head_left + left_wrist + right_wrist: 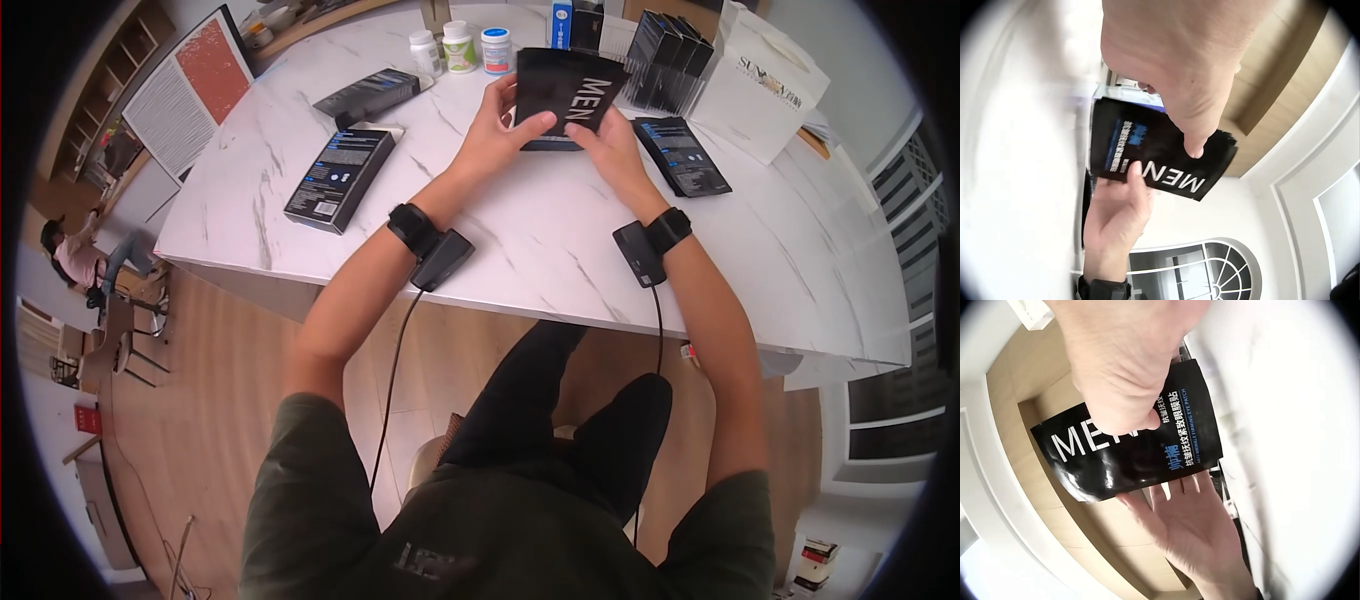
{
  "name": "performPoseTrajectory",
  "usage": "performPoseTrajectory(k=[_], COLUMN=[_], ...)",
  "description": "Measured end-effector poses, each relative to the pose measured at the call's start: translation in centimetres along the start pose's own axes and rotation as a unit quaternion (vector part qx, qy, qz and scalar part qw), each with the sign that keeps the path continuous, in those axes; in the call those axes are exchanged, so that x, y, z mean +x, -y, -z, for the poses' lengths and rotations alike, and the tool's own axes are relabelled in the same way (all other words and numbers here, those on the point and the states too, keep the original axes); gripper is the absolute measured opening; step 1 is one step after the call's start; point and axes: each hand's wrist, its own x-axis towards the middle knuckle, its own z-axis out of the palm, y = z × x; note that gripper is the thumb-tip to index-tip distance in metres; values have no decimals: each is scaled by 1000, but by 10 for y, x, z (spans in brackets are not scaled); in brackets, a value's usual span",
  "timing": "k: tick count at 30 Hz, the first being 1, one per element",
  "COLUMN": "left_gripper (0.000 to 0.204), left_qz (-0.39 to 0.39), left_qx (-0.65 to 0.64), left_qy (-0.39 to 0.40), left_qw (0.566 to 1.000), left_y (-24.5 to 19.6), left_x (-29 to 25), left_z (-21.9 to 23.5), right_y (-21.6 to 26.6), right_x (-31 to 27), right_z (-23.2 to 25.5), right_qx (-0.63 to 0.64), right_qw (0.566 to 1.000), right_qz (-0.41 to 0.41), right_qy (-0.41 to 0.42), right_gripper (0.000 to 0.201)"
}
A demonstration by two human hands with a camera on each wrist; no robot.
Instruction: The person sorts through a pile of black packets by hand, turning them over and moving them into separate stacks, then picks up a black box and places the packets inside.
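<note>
A black eye-patch packet (550,85) printed MEN is held up over the far part of the table, its printed side facing me. My left hand (490,135) grips one side edge, thumb across the front and fingers behind. On the other side, my right hand (615,155) holds it the same way, thumb near the lettering. Blue and white print on the packet (1194,450) reads "eye patch" in the right wrist view. Layered edges show at one end of the packet (1230,142) in the left wrist view.
Two black boxes, one nearer (340,178) and one farther (370,95), lie on the marble-patterned table (480,270) at left. Three pill bottles (460,48) stand at the back. At right are another black packet (685,155), upright black boxes (668,60) and a white paper bag (760,85).
</note>
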Motion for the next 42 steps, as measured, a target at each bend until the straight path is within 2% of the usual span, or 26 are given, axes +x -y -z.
performPoseTrajectory(k=[2,4,7,9,10,11,14,16,19,22,25,26,30,34,36,39,40,41,42], left_gripper=[69,57,50,50,52,56,74,92,106,115,119,120,116,112,107,101,98,100,100], left_qz=[10,26,11,69,63,75,150,194,235,278,336,339,345,249,198,7,-59,-109,-133], left_qx=[-11,4,174,294,354,422,517,560,595,609,586,563,573,622,650,687,677,684,693], left_qy=[-42,-71,-17,33,54,71,103,102,98,107,113,123,147,127,100,87,86,94,92], left_qw=[999,997,985,953,931,901,837,799,762,735,728,743,729,731,727,721,729,715,703], left_y=[5,-1,-9,-55,-58,-59,-71,-58,-14,0,2,-1,-15,-6,-28,-63,-69,-76,-85], left_x=[6,11,28,28,34,42,52,58,74,80,85,84,81,81,75,55,48,40,32], left_z=[11,26,74,93,113,134,177,204,251,260,258,254,232,248,236,202,191,177,161], right_y=[-4,-17,-14,-16,-24,-25,-25,-29,-34,-31,-39,-37,-30,-23,-26,-25,-26,-17,-12], right_x=[4,3,2,2,3,3,2,4,3,2,4,4,5,2,4,8,10,9,9], right_z=[8,17,19,19,18,18,16,16,14,13,15,15,14,14,16,20,21,21,20], right_qx=[-5,-43,-42,-39,-26,-33,-53,-34,-13,-23,-66,-69,-89,-86,-99,-93,-103,-74,-47], right_qw=[1000,999,996,996,997,997,996,997,999,999,997,997,996,995,994,994,991,992,991], right_qz=[12,-14,-65,-69,-58,-53,-49,-50,-27,-29,-22,-21,-28,-44,-40,-35,-6,-18,7], right_qy=[-23,7,36,36,41,43,45,45,36,27,19,18,8,5,1,-49,-82,-100,-126], right_gripper=[34,34,35,35,37,38,41,41,41,40,40,40,40,39,39,38,37,34,32])
